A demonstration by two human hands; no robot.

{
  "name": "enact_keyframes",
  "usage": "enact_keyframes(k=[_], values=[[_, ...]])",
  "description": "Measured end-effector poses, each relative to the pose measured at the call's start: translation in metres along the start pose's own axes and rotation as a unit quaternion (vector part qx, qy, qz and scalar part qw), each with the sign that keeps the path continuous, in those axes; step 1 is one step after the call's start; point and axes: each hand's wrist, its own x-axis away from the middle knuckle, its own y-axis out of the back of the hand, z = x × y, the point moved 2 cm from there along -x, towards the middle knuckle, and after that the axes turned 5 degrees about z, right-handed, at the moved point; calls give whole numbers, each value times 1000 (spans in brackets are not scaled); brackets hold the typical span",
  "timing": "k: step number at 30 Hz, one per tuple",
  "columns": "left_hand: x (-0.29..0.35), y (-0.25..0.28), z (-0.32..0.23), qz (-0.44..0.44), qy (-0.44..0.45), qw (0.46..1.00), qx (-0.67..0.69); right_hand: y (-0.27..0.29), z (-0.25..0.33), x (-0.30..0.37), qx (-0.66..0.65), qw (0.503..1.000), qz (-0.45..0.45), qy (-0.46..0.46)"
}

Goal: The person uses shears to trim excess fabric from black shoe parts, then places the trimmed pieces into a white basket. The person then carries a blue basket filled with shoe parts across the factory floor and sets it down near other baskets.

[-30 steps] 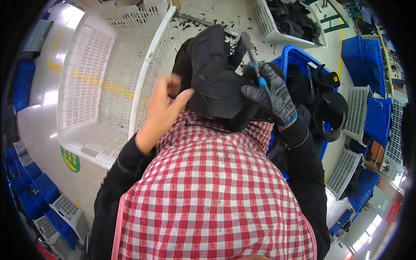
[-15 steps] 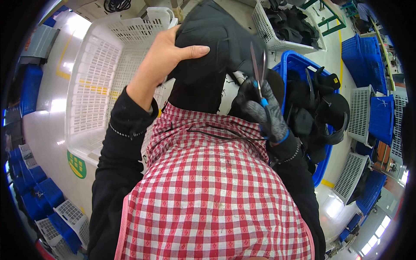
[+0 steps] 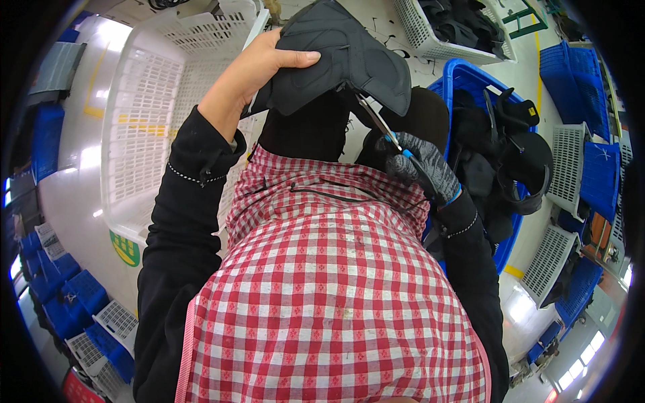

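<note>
My bare left hand [image 3: 269, 66] grips a black padded fabric piece [image 3: 329, 57] by its left side, the thumb lying on top and the other fingers hidden behind it. The piece has stitched contours and a notch at its lower edge. In my right hand [image 3: 426, 168], which wears a grey glove, is a pair of scissors [image 3: 381, 122] with blue on the handle. Their blades point up and left, with the tips at the notch of the piece. The piece is held above my dark-clothed knees.
A large white plastic basket [image 3: 144, 134] stands to my left. Close on my right is a blue crate [image 3: 449, 80] full of black padded pieces [image 3: 480, 171]. Another white basket [image 3: 430, 43] with black pieces stands at the far right. Stacked blue crates [image 3: 574, 80] line the right side.
The scissors have swung left and down from upright, bringing their tips to the notch of the padded piece. That piece is steadier and more spread toward me.
</note>
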Motion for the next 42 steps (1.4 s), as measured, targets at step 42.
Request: enact_keyframes(k=[42], values=[[-9, 15, 16, 36, 10, 999, 16, 2, 15, -22, 166, 981, -31, 101]])
